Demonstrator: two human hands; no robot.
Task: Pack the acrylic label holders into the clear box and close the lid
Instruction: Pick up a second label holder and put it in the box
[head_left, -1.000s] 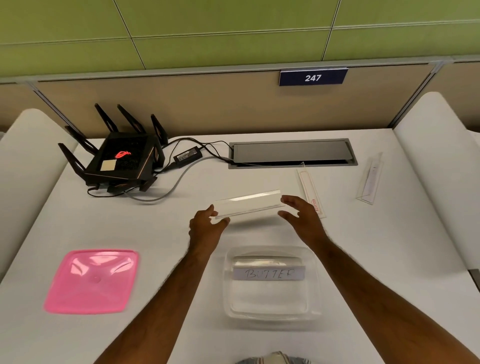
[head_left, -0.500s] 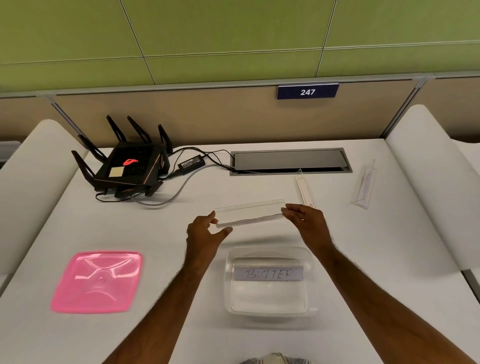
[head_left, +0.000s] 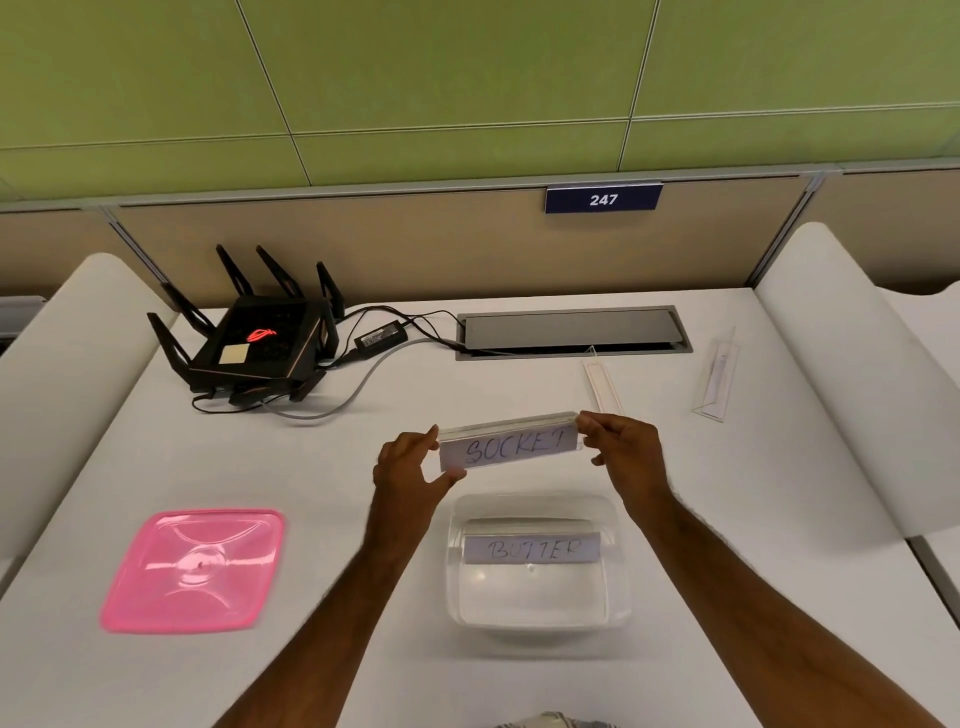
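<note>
Left hand (head_left: 410, 467) fingers pinch the left end of a label holder (head_left: 509, 444) marked SOCKET; right hand (head_left: 626, 449) fingers pinch its right end. Holder is held in the air, roughly level, writing facing the camera, above the far rim of the clear box (head_left: 537, 621). Box sits near the front edge of the tabletop (head_left: 753, 519), open, with a BUTTER holder (head_left: 532, 548) inside. Pink lid (head_left: 192, 569) lies toward the front-left corner. Two more holders (head_left: 602, 387) (head_left: 719, 374) lie toward the back right. Router (head_left: 254, 343) at the back left.
</note>
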